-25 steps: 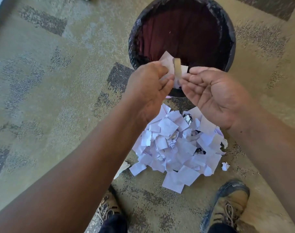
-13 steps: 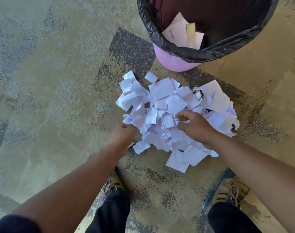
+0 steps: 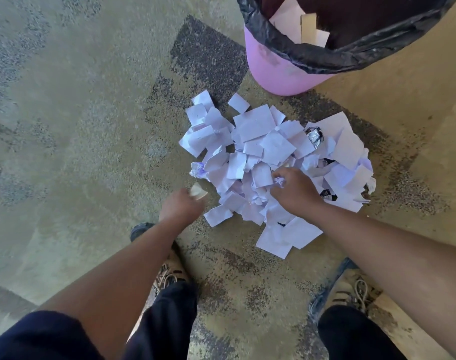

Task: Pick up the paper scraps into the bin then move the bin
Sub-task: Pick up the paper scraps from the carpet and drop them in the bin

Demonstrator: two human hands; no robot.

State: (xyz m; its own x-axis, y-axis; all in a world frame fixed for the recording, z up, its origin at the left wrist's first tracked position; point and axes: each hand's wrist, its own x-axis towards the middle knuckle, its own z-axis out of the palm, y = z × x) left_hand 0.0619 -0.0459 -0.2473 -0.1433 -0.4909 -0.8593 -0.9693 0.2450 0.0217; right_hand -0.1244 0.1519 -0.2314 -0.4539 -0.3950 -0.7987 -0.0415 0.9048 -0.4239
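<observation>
Bright daylight, soft focus, perhaps motion-blurred edges.

Carpet (image 3: 79,126) is filling my whole view: low-pile, tan-olive, with dark charcoal speckled patches (image 3: 208,55) sitting at 12 o'clock and more running toward 6. Grey-blue mottling is spreading across 9 to 11 o'clock. Bright light is washing the 3 o'clock side to a warmer yellow. A pale strip is showing at the 4 o'clock corner. No walls or furniture showing.

I could read no text, label or number on the paper scraps (image 3: 258,141) or the bin (image 3: 276,71).
</observation>
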